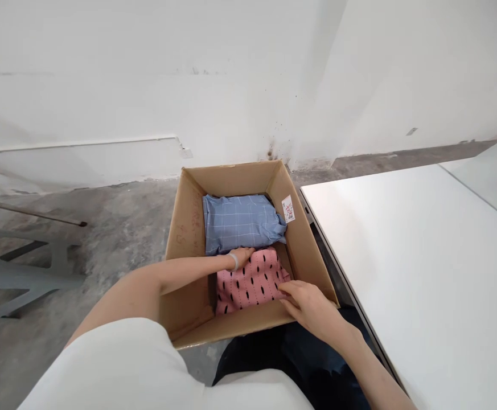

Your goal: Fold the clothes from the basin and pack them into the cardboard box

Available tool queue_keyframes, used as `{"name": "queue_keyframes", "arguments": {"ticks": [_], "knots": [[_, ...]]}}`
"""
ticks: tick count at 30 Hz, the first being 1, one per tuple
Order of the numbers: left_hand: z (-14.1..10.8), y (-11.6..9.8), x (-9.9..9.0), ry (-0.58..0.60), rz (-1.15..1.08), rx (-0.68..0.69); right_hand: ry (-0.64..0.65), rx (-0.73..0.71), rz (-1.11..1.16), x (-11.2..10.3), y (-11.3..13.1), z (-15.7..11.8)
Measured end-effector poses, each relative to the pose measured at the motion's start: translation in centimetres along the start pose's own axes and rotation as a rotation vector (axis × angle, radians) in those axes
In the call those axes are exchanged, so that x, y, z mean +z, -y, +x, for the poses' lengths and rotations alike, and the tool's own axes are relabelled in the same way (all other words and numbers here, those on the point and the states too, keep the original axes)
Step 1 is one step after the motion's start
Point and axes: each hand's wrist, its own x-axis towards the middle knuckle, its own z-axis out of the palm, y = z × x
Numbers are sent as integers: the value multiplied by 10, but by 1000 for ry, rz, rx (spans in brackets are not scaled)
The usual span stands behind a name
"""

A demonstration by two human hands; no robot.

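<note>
Sleeve [103, 364]: white.
Left hand [240, 257]: flat, not pinching, on folded pink garment [248, 285].
Right hand [310, 307]: spread against its edge.
Folded blue garment [242, 223]: beyond, in cardboard box [231, 181].

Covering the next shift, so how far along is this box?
Done: the blue checked garment lies flat at the back of the cardboard box. In hand: the pink patterned garment in front, touched by the right hand and the left hand. Left: the box stands open; whether more garments remain, I cannot tell.
</note>
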Motion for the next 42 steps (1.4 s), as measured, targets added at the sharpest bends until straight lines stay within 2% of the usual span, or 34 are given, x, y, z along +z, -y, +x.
{"name": "queue_keyframes", "arguments": {"ticks": [4,8,12,16,19,23,25,28,30,32,35,39,42], "knots": [[-2,-31,0,-71,157,-132,-103,-39,70,-1,1,-19],[-4,-57,-2,-140,227,-43,-193,-21,169,-7,-3,-40],[-3,-60,3,-128,268,76,-277,1,202,-10,-4,-58],[-1,-59,3,-128,300,103,-356,69,226,-8,-6,-84],[-1,-71,-13,-140,297,127,-457,174,228,-4,-11,-111],[-5,-107,-61,-226,277,180,-614,357,186,3,-25,-158],[-10,-130,-91,-380,243,196,-683,476,162,6,-35,-184],[-22,-170,-128,-713,123,299,-798,646,121,15,-51,-225],[-30,-203,-144,-791,66,425,-910,756,80,22,-62,-254],[-33,-241,-150,-753,45,573,-1007,858,27,30,-72,-284],[-31,-306,-141,-621,38,831,-1089,994,-33,44,-82,-330],[-20,-396,-104,-392,90,1146,-1179,1140,16,69,-78,-379],[-16,-457,-68,-198,187,1300,-1284,1179,74,88,-70,-397]]}}
